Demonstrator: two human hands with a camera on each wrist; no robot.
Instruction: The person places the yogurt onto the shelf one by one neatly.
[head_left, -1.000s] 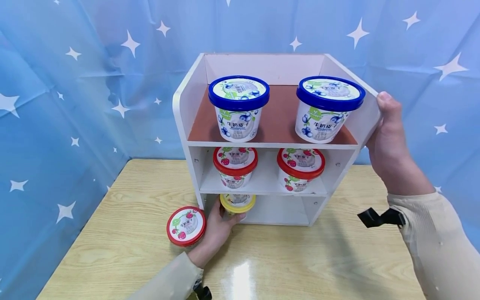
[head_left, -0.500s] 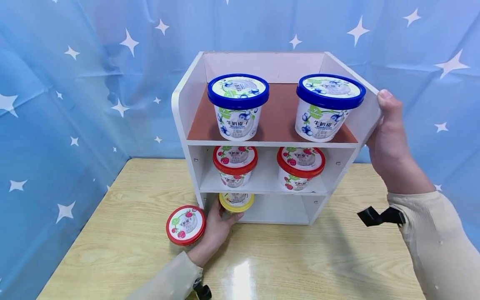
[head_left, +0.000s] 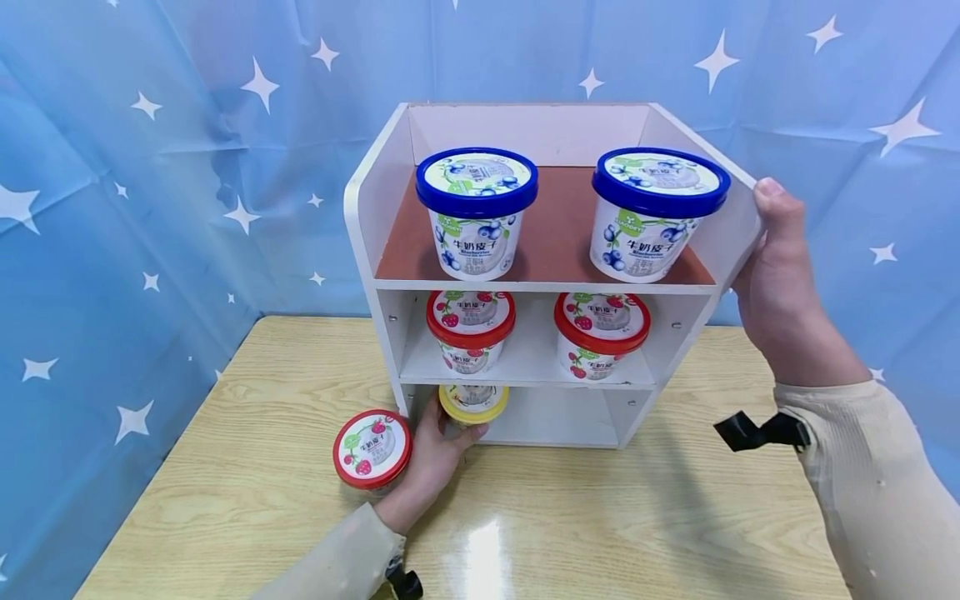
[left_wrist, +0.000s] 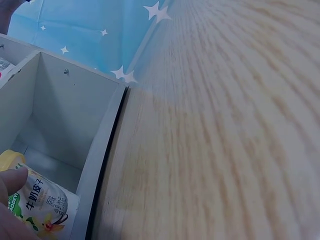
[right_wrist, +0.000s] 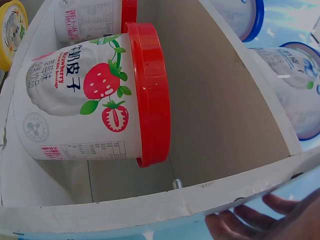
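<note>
My left hand point(head_left: 427, 462) grips a paper tub with a yellow lid point(head_left: 474, 403) at the left end of the bottom shelf. In the left wrist view the thumb lies across the front of this tub point(left_wrist: 44, 202), which has a vanilla flower print. My right hand point(head_left: 780, 267) holds the upper right side panel of a small white shelf unit point(head_left: 525, 287). In the right wrist view its curled fingers point(right_wrist: 240, 222) show at the panel's outer edge. A red-lidded strawberry tub point(head_left: 372, 450) stands on the table, just left of my left wrist.
Two blue-lidded blueberry tubs point(head_left: 477, 212) point(head_left: 660, 212) stand on the brown top shelf. Below them, two red-lidded strawberry tubs point(head_left: 470, 329) point(head_left: 602, 333) occupy the middle shelf. A wooden table point(head_left: 570, 525) carries everything, with a blue star-patterned curtain point(head_left: 187, 183) behind.
</note>
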